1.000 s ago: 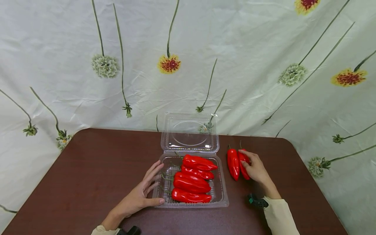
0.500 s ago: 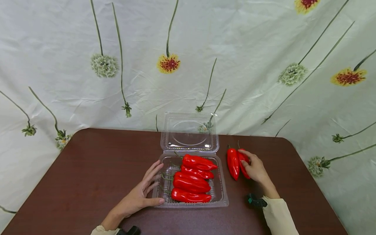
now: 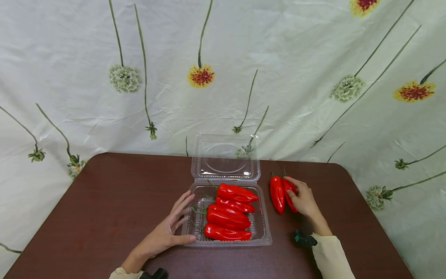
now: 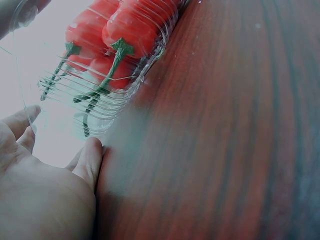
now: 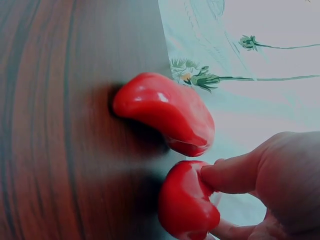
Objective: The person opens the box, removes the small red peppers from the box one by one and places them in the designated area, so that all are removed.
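A clear plastic clamshell box (image 3: 260,232) lies with its lid up, holding several red peppers (image 3: 228,217) with green stems to the left. My left hand (image 3: 162,234) is spread along the box's left side, fingers mostly straight, thumb at the front left corner. In the left wrist view, the thumb (image 4: 90,160) is close by the ribbed box wall. Right of the box, my right hand (image 3: 304,199) grips a red pepper (image 3: 291,206) between thumb and fingers; the right wrist view shows this pepper (image 5: 185,205) pinched. A second loose pepper (image 3: 277,195) lies just left of it, untouched.
The transparent lid (image 3: 224,159) stands raised behind the box, near the table's back edge. A dark brown table (image 3: 115,201) extends to both sides. Behind it hangs a pale cloth (image 3: 289,77) printed with flowers.
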### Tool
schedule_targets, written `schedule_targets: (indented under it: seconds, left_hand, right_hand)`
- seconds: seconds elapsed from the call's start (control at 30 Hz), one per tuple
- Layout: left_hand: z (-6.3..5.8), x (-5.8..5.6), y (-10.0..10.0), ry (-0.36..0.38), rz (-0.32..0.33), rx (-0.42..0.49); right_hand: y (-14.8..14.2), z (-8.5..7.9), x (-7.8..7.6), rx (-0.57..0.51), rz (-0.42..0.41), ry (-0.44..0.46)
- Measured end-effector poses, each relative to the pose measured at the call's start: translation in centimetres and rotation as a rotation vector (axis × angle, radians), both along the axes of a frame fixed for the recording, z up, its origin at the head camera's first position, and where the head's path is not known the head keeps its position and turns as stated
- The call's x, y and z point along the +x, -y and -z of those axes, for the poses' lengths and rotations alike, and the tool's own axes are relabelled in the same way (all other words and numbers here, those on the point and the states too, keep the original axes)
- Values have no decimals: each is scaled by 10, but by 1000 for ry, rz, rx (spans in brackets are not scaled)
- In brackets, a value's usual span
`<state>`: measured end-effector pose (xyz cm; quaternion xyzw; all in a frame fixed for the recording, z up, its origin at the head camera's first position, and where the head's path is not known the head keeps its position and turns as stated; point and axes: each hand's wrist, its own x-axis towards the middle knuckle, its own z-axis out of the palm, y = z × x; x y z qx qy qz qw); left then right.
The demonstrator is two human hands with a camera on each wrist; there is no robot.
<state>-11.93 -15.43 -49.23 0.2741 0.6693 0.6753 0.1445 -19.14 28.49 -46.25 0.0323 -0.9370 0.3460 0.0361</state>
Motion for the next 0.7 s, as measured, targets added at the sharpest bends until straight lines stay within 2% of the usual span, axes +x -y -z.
schedule_targets:
  seconds: [0.7]
  left_hand:
    - [0,0,-1,-6,1,8]
  right_hand:
    - [1,-2,1,1,17,-27]
